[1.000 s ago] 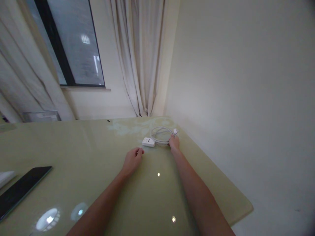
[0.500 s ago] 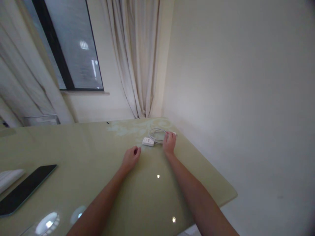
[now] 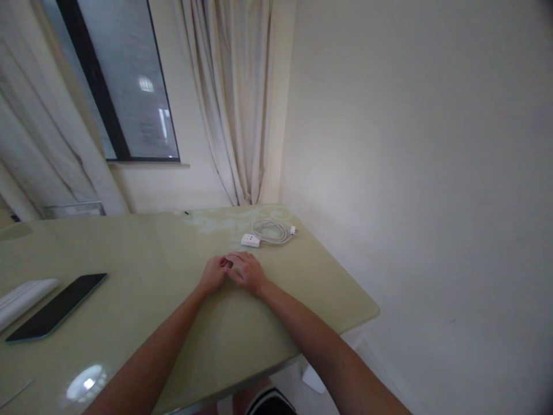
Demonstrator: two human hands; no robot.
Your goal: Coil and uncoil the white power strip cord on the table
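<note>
My left hand [image 3: 213,274] lies near the middle of the table with its fingers loosely curled, and no object shows in it. Against it rests my right hand [image 3: 247,272], its fingers stretched out over the left fingertips and its thumb apart from them. Just beyond both hands is a white power strip [image 3: 250,240] with socket holes on top. Its pale cable [image 3: 280,236] is gathered in a loose coil to the right, ending in a white plug [image 3: 293,230]. Neither hand touches the strip or the cable.
The glossy greenish table [image 3: 151,248] ends on the right beside a plain wall [image 3: 389,173]. At the left lie a black flat panel [image 3: 58,308] and a white long object [image 3: 26,297]. A small dark item [image 3: 186,213] sits near the back edge. Curtains [image 3: 228,104] hang behind.
My right hand has let go of the coiled cable near its plug and come back leftward to meet my left hand. The coil and plug now lie uncovered. The view has shifted slightly.
</note>
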